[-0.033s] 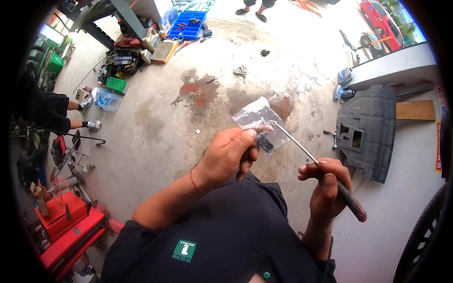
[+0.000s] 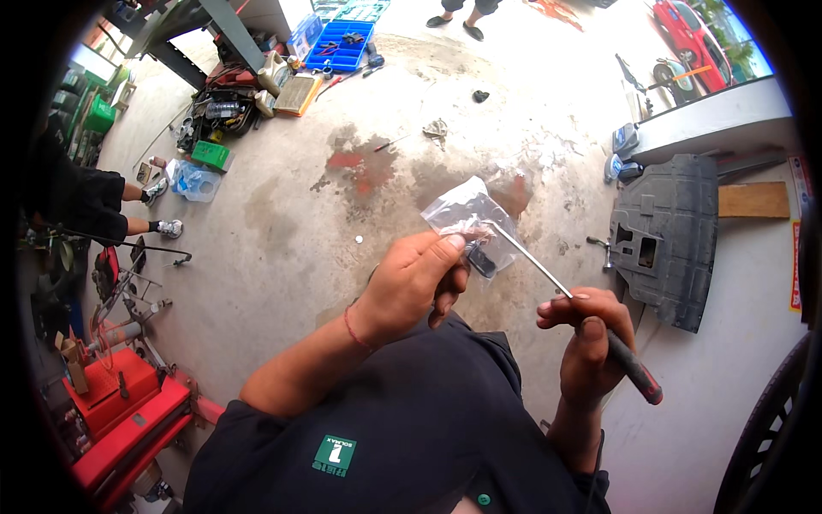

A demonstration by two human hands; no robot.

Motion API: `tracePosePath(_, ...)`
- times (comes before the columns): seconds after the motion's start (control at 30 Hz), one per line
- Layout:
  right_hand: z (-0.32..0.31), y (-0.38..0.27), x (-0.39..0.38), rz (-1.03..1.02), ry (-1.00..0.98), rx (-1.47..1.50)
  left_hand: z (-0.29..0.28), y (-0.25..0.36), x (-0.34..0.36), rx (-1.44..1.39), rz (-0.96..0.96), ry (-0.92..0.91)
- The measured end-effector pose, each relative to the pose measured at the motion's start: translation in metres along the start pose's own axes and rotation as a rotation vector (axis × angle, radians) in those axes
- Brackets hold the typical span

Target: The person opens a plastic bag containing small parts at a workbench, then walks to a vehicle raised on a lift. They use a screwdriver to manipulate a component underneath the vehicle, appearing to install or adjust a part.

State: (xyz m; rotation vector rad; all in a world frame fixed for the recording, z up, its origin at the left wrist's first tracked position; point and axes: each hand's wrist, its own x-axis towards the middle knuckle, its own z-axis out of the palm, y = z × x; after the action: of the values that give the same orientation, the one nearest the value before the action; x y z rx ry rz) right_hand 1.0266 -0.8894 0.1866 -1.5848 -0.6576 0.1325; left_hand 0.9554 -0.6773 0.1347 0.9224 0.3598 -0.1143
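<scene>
Between the thumb and fingers of my left hand [image 2: 419, 274] is a clear plastic bag [image 2: 467, 204], pinched near its middle. A small black part [image 2: 482, 259] shows through the bag's lower right; its kind is unclear. My right hand [image 2: 595, 343] grips a screwdriver [image 2: 539, 267] with a long thin metal shaft and a black and red handle. The shaft slants up and left, its tip at the bag beside my left fingertips. Whether the tip is inside the bag or only against it, I cannot tell.
A dark plastic panel [image 2: 672, 244] leans at the right wall. Red equipment [image 2: 128, 407] stands lower left. A blue tray [image 2: 342, 47] with tools lies at the far floor, near a green box [image 2: 212, 155]. Other people's legs [image 2: 98, 201] show at left and at the top.
My right hand and the screwdriver have shifted slightly to the left, with the tip a little further over the bag. My left hand holds its place.
</scene>
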Motion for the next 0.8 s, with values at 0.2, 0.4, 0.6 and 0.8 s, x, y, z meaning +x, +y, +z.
tracePosePath(0.2, 0.0003, 0.0003, 0.0021, 0.010, 0.056, 0.039, -0.0001, 0.0035, -0.0007, 0.008, 0.010, -0.009)
tracePosePath(0.4, -0.0042, 0.0002, 0.0006, 0.002, 0.002, 0.024, 0.0007, 0.0057, -0.0010, 0.011, 0.020, -0.004)
tracePosePath(0.6, -0.0076, 0.0017, 0.0005, -0.056, -0.091, -0.054, 0.0006, 0.0047, -0.0006, 0.008, 0.017, -0.005)
tracePosePath(0.8, -0.0009, -0.0023, 0.0045, -0.011, -0.018, -0.005, 0.0003, 0.0032, 0.0008, 0.006, 0.015, -0.006)
